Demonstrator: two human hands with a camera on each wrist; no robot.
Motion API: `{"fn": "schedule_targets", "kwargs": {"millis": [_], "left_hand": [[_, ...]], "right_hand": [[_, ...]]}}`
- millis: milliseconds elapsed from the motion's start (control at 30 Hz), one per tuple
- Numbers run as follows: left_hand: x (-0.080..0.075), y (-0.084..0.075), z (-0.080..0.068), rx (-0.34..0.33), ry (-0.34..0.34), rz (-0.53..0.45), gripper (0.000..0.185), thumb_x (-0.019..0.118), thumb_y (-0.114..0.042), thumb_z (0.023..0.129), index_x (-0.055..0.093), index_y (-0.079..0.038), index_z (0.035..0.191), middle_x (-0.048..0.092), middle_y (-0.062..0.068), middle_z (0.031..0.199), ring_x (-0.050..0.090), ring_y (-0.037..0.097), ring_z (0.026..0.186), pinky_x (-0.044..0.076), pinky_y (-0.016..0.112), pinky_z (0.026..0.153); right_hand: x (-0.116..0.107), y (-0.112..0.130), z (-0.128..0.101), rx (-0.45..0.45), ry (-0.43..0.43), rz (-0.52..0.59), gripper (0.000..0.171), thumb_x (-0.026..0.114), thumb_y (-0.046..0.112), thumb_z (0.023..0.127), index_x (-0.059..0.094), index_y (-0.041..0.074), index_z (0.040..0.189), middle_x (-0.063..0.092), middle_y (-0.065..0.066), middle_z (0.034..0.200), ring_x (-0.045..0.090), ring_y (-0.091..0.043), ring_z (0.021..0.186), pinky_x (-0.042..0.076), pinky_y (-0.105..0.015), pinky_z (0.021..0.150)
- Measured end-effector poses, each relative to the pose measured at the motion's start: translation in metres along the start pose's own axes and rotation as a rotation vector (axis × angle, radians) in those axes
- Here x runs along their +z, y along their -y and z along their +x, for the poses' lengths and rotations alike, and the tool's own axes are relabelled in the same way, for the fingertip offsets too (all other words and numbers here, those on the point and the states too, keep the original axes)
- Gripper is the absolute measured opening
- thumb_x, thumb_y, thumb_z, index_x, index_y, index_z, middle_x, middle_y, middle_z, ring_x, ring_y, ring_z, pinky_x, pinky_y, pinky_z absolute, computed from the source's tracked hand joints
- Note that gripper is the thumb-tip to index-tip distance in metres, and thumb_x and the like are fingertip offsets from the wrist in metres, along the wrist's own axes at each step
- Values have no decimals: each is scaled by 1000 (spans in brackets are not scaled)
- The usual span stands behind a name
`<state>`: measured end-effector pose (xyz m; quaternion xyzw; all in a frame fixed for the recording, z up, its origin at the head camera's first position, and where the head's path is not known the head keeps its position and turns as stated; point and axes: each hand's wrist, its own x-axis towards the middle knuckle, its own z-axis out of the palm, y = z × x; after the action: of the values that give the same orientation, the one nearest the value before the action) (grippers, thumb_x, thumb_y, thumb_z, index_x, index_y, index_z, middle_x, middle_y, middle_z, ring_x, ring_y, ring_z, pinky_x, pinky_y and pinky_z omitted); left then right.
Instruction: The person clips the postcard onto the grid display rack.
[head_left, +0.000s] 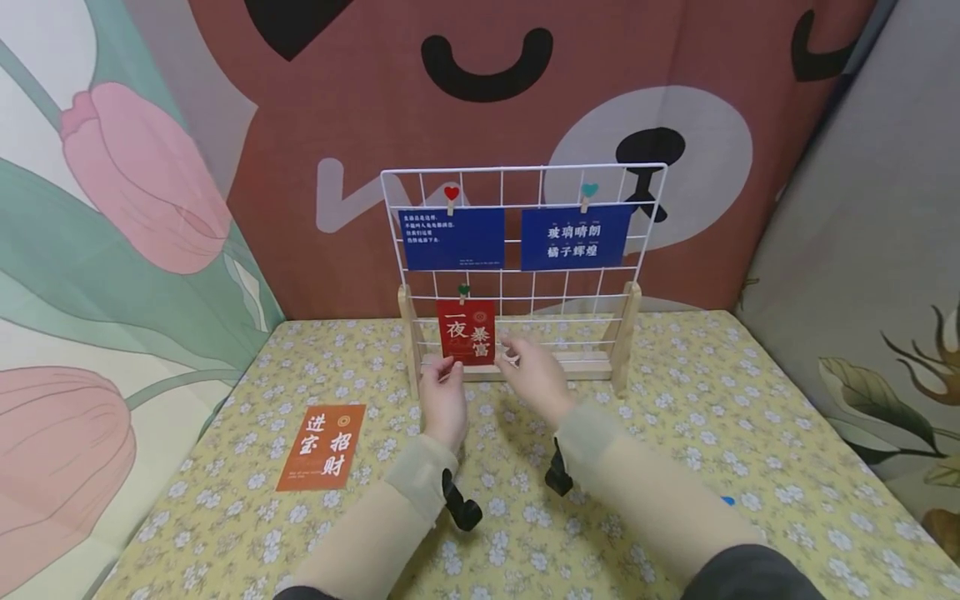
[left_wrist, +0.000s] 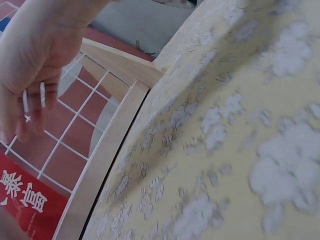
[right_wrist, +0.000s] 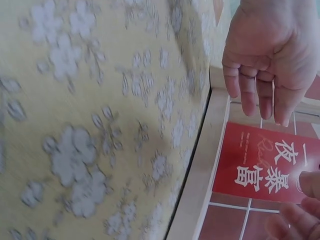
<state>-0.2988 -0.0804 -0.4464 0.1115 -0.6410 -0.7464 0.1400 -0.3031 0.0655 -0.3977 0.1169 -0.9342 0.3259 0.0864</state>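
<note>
A red card (head_left: 467,332) with white characters hangs from a green heart clip (head_left: 463,291) low on a white wire grid (head_left: 525,179). My left hand (head_left: 447,372) hovers at the card's lower left corner with its ringed fingers (left_wrist: 25,112) loosely bent; I cannot tell whether they touch the card. My right hand (head_left: 517,357) is just right of the card's lower edge. Its fingers (right_wrist: 260,90) hang relaxed above the red card (right_wrist: 260,165) and hold nothing. The card's corner (left_wrist: 25,200) also shows in the left wrist view.
The grid stands in a wooden base (head_left: 585,364) on a table with a yellow flowered cloth (head_left: 675,417). Two blue cards (head_left: 453,239) (head_left: 575,237) are clipped along the grid's top. An orange card (head_left: 321,446) lies flat at the left. Patterned fabric walls close in the back and sides.
</note>
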Motion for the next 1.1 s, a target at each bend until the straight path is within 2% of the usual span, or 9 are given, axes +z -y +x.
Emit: {"fn": "schedule_targets", "kwargs": {"millis": [200, 333, 400, 633, 767, 1000, 1100], "left_hand": [[-17, -3, -6, -26, 54, 72, 33, 56, -18, 99, 55, -1, 126, 53, 11, 111, 52, 23, 98, 45, 37, 84], [-31, -4, -9, -59, 102, 86, 35, 56, -19, 99, 54, -1, 129, 54, 10, 112, 52, 30, 105, 45, 44, 89], [-40, -5, -9, -72, 121, 97, 35, 55, -19, 99, 54, -1, 129, 54, 11, 111, 52, 34, 106, 44, 45, 88], [-74, -11, -6, -106, 88, 196, 34, 52, -17, 99, 52, -1, 130, 55, 12, 111, 52, 35, 104, 45, 43, 86], [-97, -16, -1, -135, 77, 292, 38, 52, -20, 100, 49, -4, 133, 54, 13, 115, 52, 33, 104, 45, 41, 83], [-150, -22, 5, -167, 55, 365, 47, 49, -18, 100, 37, -1, 143, 45, 19, 129, 47, 32, 114, 42, 43, 91], [-171, -26, 5, -185, 61, 436, 53, 49, -21, 100, 32, -2, 146, 39, 20, 136, 46, 32, 114, 44, 41, 87]], "right_hand": [[3, -1, -15, 76, 26, 142, 42, 61, 29, 96, 56, 11, 133, 64, -7, 113, 62, -24, 98, 51, -42, 80], [6, -1, -23, 127, 61, 228, 43, 62, 29, 95, 55, 11, 133, 64, -5, 111, 61, -22, 98, 52, -39, 76], [9, 1, -27, 152, 85, 275, 44, 63, 28, 95, 54, 10, 134, 63, -6, 110, 61, -22, 97, 52, -38, 74], [24, 6, -33, 185, 126, 359, 48, 65, 27, 93, 51, 9, 136, 63, -5, 105, 62, -19, 90, 52, -35, 71], [30, 11, -36, 190, 143, 410, 50, 65, 25, 93, 49, 9, 138, 62, -5, 104, 62, -18, 88, 52, -34, 69], [35, 19, -41, 204, 154, 424, 54, 66, 27, 92, 47, 10, 139, 60, -4, 101, 60, -18, 83, 52, -34, 69], [37, 20, -42, 207, 151, 448, 54, 66, 25, 92, 46, 8, 139, 61, -6, 100, 60, -18, 83, 52, -34, 69]]}}
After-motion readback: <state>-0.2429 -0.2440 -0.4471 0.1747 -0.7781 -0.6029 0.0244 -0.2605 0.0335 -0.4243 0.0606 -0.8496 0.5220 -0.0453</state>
